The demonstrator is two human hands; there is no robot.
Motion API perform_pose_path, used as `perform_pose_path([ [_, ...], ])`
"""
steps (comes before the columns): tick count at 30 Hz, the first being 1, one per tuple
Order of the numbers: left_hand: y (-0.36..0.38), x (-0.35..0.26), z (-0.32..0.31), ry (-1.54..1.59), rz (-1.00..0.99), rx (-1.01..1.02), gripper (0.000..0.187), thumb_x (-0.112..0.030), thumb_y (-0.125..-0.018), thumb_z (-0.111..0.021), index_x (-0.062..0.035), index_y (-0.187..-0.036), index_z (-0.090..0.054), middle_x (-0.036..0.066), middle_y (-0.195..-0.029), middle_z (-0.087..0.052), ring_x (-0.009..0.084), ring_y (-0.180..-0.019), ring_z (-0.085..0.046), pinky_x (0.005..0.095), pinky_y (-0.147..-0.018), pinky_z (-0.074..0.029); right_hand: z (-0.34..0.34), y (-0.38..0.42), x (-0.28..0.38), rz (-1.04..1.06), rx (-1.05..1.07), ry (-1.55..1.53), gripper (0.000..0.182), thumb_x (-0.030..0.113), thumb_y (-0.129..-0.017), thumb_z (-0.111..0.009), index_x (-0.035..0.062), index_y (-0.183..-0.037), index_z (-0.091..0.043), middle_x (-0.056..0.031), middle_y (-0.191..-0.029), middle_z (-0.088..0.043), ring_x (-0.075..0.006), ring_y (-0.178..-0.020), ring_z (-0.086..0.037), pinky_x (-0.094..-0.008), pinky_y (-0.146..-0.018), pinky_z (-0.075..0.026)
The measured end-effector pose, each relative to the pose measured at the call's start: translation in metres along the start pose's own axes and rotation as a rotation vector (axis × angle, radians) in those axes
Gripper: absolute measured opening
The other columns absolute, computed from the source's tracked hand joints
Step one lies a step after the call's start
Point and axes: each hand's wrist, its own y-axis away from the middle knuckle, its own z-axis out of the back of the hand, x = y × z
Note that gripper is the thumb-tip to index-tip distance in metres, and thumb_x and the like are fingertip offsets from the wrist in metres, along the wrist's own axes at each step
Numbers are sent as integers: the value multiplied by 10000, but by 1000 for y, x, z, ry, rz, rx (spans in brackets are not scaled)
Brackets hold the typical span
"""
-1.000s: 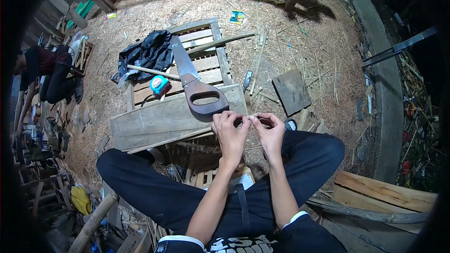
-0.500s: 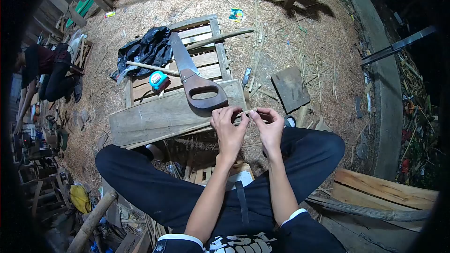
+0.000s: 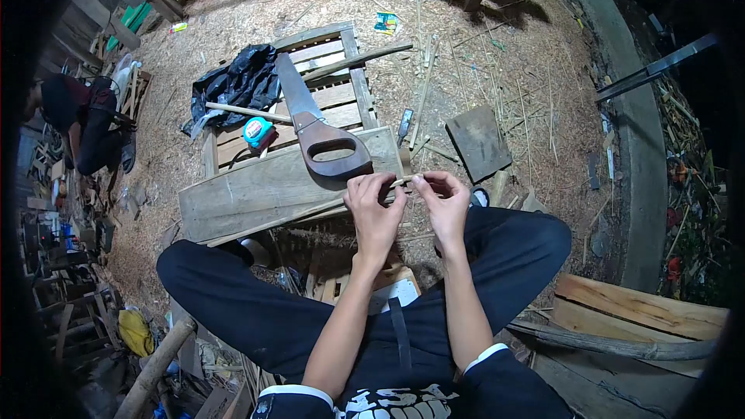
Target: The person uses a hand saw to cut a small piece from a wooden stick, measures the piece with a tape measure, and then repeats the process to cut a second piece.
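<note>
- Second person (image 3: 74,120) crouched at far left, well apart
- Black bag (image 3: 237,81) and tape measure (image 3: 257,132) on pallet (image 3: 349,85); saw (image 3: 314,128) lies with handle on plank (image 3: 264,194)
- Left hand (image 3: 374,213) fingers pinched on thin stick (image 3: 403,181), just beside saw handle
- Right hand (image 3: 444,206) fingertips pinched on same stick; stick held between both hands above the knees
- Board (image 3: 479,140) on sawdust to the right

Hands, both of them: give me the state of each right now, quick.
Left hand: closed, pinching one end of a thin wooden stick.
Right hand: closed, pinching the same stick at its other end.
</note>
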Motion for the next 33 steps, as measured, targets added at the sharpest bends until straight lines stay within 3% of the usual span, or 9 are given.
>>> perform_pose_path([
  [12, 4, 11, 29, 48, -137, 53, 271, -30, -841, -782, -20, -1109, -746, 118, -1148, -723, 325, -1089, -643, 434, -982, -504, 7, 1, 7, 26, -42, -96, 180, 120, -924, -843, -3, -1020, -753, -16, -911, -743, -72, -842, -661, -232, -775, -519],
  [15, 3, 23, 51, 45, -297, 156, 293, 0, -852, -766, 11, -1142, -724, 152, -1210, -695, 361, -1149, -640, 454, -1004, -508, 4, 1, 9, 36, -36, -24, 180, 128, -924, -844, -5, -1013, -761, -14, -907, -743, -72, -838, -656, -231, -765, -505],
  [18, -8, 34, 87, -57, -493, 253, 347, -45, -824, -795, -23, -1162, -718, 124, -1182, -693, 336, -1142, -637, 479, -1002, -490, 0, -3, 12, 83, -12, 45, 175, 131, -915, -846, -4, -998, -770, -13, -897, -742, -77, -820, -647, -246, -756, -495],
  [23, -46, 61, 131, -145, -635, 247, 312, -111, -808, -835, -64, -1100, -738, 105, -1157, -704, 314, -1097, -637, 462, -974, -464, -5, -25, 29, 202, 23, 199, 174, 150, -915, -835, 8, -999, -781, -12, -849, -743, -84, -794, -643, -267, -746, -489],
  [28, -73, 86, 143, -127, -576, 245, 305, -132, -835, -815, -61, -1122, -739, 114, -1243, -693, 335, -1183, -621, 470, -1019, -454, -22, -57, 48, 195, 141, 269, 179, 140, -919, -822, -3, -1017, -781, -33, -835, -756, -92, -796, -669, -272, -750, -505],
  [30, -80, 92, 139, -73, -502, 207, 324, -133, -849, -810, -58, -1156, -738, 125, -1305, -676, 345, -1202, -618, 470, -1047, -448, -33, -68, 56, 304, 235, 338, 185, 130, -914, -815, -16, -1023, -781, -57, -870, -773, -108, -821, -689, -283, -798, -530],
  [33, -85, 94, 132, -45, -446, 220, 345, -150, -871, -796, -40, -1192, -730, 149, -1369, -642, 358, -1247, -609, 474, -1060, -456, -50, -77, 62, 284, 305, 393, 174, 103, -879, -817, -15, -1003, -786, -66, -903, -781, -122, -839, -700, -300, -838, -547],
])
